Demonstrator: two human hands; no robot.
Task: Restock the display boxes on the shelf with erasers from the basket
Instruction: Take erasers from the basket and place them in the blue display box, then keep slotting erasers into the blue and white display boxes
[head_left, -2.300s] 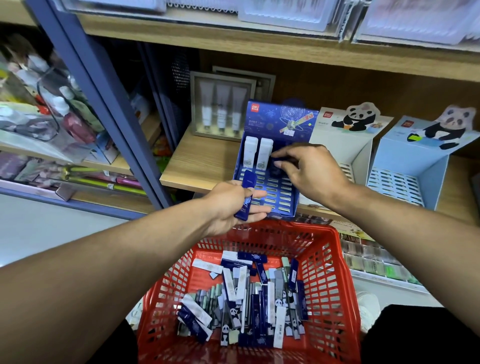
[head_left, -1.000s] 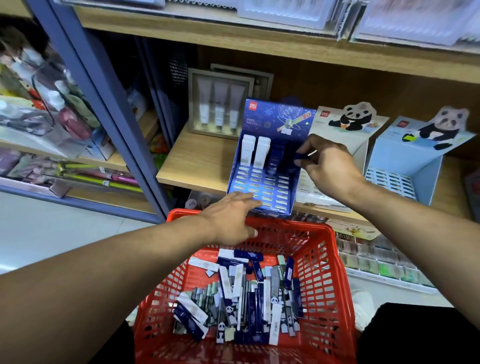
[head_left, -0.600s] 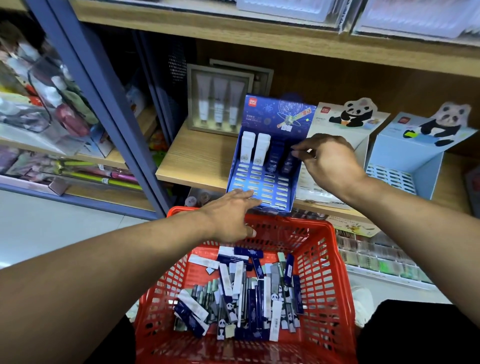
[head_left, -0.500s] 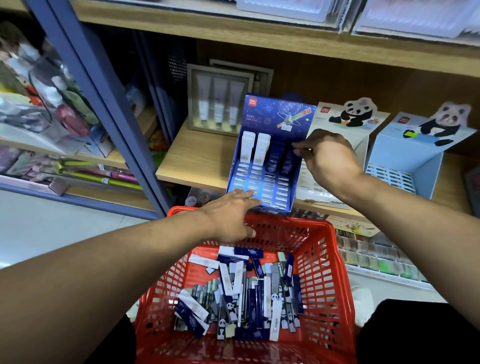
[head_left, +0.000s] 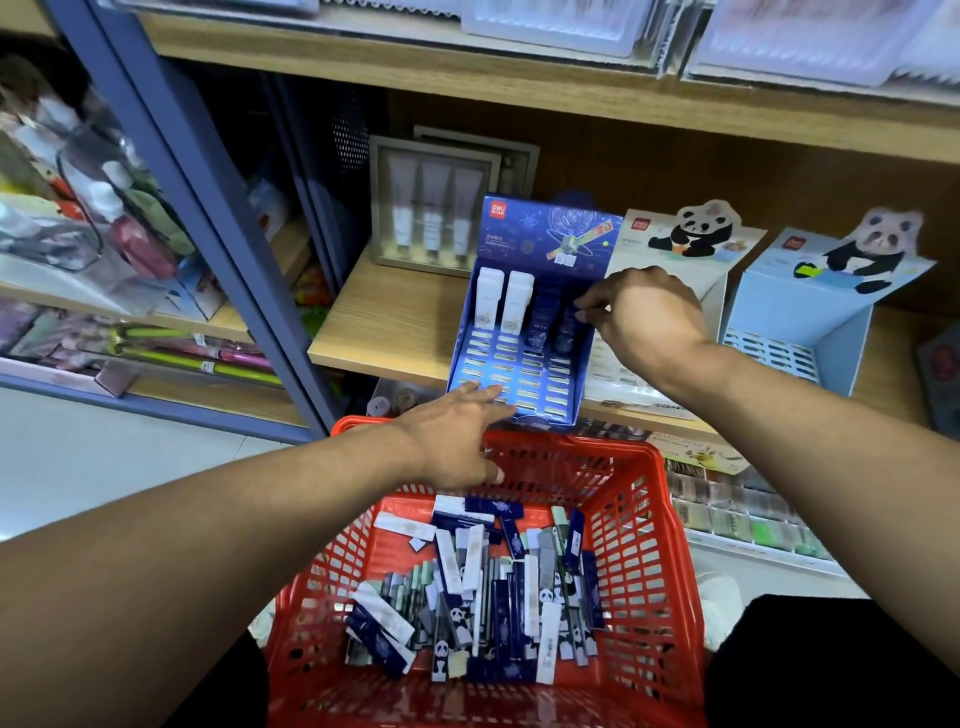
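- Head view: my right hand (head_left: 644, 317) is up at the blue display box (head_left: 524, 332) on the shelf (head_left: 395, 317). Its fingertips are pinched at the top of the dark blue eraser (head_left: 569, 325) in the rightmost slot of the top row. If I let go before it seats, I judge it could tip forward and slide down the slotted face.
- My left hand (head_left: 457, 441) is flat with fingers straight, holding nothing. Its fingertips rest on the box's lower front edge. The box overhangs the shelf lip, so too firm a push from the right hand, or lifting the left too soon, could shift or tip the box toward the red basket (head_left: 649, 545).
- Two white erasers (head_left: 501, 301) and another dark one stand in the same row. A careless nudge could knock them loose.
- The basket sits right below the shelf, with loose erasers (head_left: 493, 597) heaped in a mixed pile of blue, white and panda-print ones. Grabbing blindly risks putting a panda eraser in the blue box rather than the panda display boxes (head_left: 795, 312) beside it.
- Most slots are bare; the task is barely begun.
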